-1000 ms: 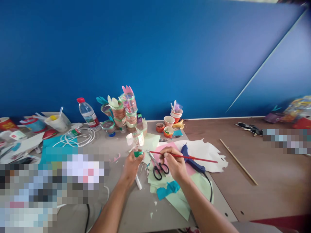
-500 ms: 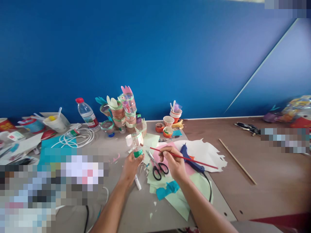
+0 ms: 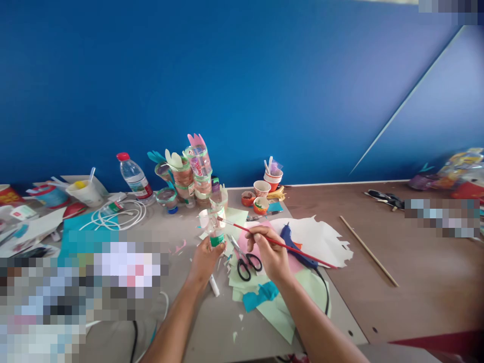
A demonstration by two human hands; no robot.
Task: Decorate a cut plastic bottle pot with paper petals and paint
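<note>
In the head view, my only one, I am seeing the red brush [image 3: 240,227] tilting more steeply than a second ago, its tip now reaching higher, at the clear wall of the small plastic bottle [image 3: 217,233]. The bottle is showing more of its green label than before, standing nearly upright above the left hand [image 3: 203,258]. I judge this is meaning that the brush is serving the clear part, not the label; whether the bristles are touching, I cannot tell. The left hand is wrapping thumb and fingers around the bottle's lower end. The right hand [image 3: 270,252] is pinching the brush handle, its other fingers loosely bending.

Around them, different materials are covering the desk [image 3: 212,325]. Scissors [image 3: 237,245] with shiny blades and black looped handles are resting on thin paper sheets [image 3: 278,320]. A wrinkled blue scrap [image 3: 260,297] is lying nearer to me. A dark blue glue gun [image 3: 302,258] is lying partly over white paper [image 3: 325,242] with ragged edges.
</note>
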